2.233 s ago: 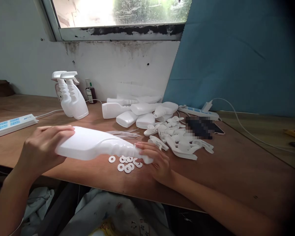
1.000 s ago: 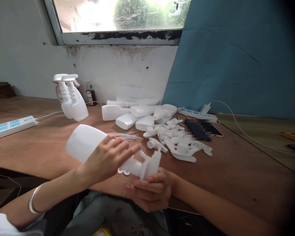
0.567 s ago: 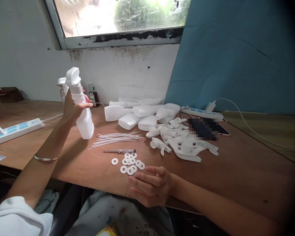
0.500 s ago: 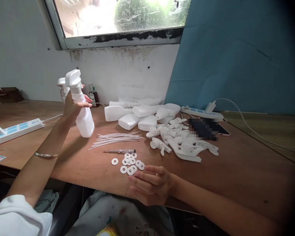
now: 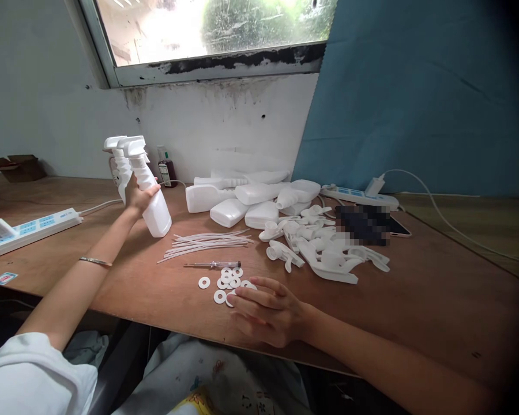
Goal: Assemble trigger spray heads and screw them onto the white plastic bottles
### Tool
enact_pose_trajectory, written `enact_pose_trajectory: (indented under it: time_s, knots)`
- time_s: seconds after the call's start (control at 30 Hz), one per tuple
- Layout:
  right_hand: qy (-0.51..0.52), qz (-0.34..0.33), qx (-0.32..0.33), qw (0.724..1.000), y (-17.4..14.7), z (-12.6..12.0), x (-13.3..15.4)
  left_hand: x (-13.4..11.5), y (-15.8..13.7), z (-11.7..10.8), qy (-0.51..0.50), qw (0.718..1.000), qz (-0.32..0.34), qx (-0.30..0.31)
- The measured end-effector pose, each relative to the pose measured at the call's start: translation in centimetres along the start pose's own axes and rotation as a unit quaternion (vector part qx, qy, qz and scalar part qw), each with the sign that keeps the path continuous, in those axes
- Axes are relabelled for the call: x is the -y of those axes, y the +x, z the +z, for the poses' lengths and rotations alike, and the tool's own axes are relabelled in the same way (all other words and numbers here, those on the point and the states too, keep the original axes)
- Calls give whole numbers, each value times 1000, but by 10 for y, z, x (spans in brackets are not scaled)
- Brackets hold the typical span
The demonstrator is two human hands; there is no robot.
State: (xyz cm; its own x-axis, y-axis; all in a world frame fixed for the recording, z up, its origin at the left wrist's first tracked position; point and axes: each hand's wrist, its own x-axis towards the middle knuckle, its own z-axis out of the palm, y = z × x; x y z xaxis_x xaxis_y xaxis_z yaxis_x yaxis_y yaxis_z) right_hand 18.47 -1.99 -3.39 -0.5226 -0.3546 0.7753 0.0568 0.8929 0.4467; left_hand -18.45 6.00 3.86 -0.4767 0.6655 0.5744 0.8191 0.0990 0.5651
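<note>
My left hand (image 5: 139, 199) is wrapped around a white spray bottle (image 5: 156, 214), which leans at a slant at the left. Just behind it are one or more other white spray bottles (image 5: 120, 164), partly hidden. At the table's front edge, my right hand (image 5: 270, 311) hovers or rests with fingers loosely stretched, holding nothing that I can see. Its fingertips overlap the pile of white ring washers (image 5: 234, 282), hiding some of them. Beyond the washers lies a screwdriver (image 5: 211, 264) with a clear handle. Thin white tubes (image 5: 207, 245) lie in a bundle past it.
Several white bottles without spray heads (image 5: 262, 214) lie piled at the back. To their right is a heap of white trigger parts (image 5: 328, 253). Power strips (image 5: 41, 226) with cords, a dark bottle (image 5: 167, 172), a phone (image 5: 402, 226) and a cardboard box (image 5: 21, 169) also occupy the table.
My left hand and its spray bottle have shifted slightly, and the bottle's head is lower and leans closer to the one behind. My right hand has moved slightly up over the washers.
</note>
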Motion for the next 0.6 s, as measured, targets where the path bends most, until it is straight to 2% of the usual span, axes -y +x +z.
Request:
enact_pose_trajectory:
  time_s: [0.13,0.3,0.47,0.6]
  knots:
    - [-3,-6,11,1000,0,0,-1,6,-13,9,58,997,-47,-14]
    - [0,-2,15,1000,2,-1,-1,11,-22,22,102,992,-76,0]
    - [19,10,21,1000,0,0,-1,15,-31,29,119,987,-103,27]
    - [32,21,28,999,-1,0,-1,23,-41,29,123,980,-136,71]
